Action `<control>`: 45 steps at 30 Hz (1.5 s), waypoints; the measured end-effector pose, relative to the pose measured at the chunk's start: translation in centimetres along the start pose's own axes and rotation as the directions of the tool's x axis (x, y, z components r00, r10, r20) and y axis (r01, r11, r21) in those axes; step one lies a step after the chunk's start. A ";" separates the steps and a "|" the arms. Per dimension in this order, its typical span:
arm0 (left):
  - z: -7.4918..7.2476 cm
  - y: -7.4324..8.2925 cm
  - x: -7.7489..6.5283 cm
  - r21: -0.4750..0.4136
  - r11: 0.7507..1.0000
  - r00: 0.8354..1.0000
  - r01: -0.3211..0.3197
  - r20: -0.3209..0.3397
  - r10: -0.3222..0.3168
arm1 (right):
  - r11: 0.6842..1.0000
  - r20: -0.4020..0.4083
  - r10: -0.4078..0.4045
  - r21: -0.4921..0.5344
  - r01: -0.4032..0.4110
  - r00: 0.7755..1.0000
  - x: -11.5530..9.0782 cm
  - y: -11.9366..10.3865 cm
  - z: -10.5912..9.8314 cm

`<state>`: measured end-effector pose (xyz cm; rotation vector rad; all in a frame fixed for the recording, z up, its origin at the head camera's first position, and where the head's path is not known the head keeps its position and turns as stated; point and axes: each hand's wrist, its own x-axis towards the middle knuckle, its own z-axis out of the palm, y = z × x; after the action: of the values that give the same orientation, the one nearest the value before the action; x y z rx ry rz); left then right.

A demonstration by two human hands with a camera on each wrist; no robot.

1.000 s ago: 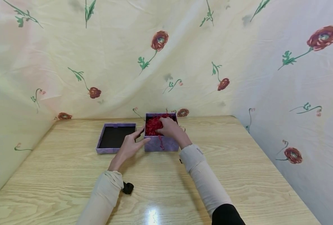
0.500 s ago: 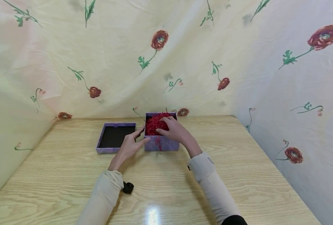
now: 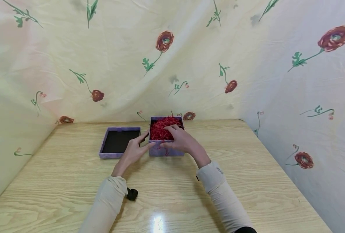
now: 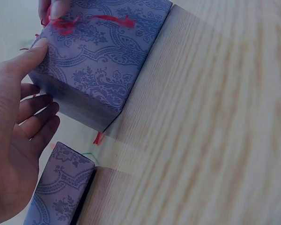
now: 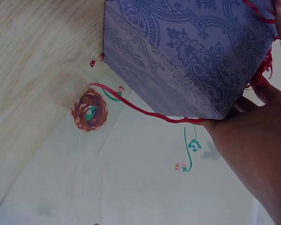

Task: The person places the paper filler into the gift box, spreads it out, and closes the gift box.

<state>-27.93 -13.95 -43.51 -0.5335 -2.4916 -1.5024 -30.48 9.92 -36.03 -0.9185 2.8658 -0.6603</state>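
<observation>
Against 1 box (image 3: 175, 153) rests 1 spread left hand (image 3: 133, 150); 1 bent right hand (image 3: 184, 140) touches red filler (image 3: 160, 130), grip unclear.

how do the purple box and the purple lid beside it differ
The purple box is deep; the purple lid is shallow. The box holds red shredded filler, while the lid shows its flat black inside. Both sit open side up and share a purple patterned covering.

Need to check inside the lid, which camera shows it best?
Head view: the lid lies open side up, black inside visible. Left wrist view shows only part of its patterned outside; right wrist view, none.
</observation>
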 end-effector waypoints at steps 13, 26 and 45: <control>0.0 -0.1 -0.1 -0.010 1.000 1.000 0.000 0.003 0.000 | 1.000 -0.072 -0.008 0.003 0.008 0.997 0.5 -0.2 0.2; -0.1 0.0 -0.1 -0.006 1.000 1.000 -0.013 -0.013 0.013 | 0.994 -0.101 0.111 0.038 -0.107 0.989 2.6 -0.6 0.6; 0.1 -0.3 -0.1 -0.027 1.000 1.000 -0.002 -0.006 0.002 | 0.963 -0.012 0.268 0.046 -0.267 0.963 4.7 -0.6 0.9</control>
<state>-27.94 -14.03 -43.83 -0.5342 -2.4685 -1.5373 -33.91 6.47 -36.27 -0.5064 2.9013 -0.7014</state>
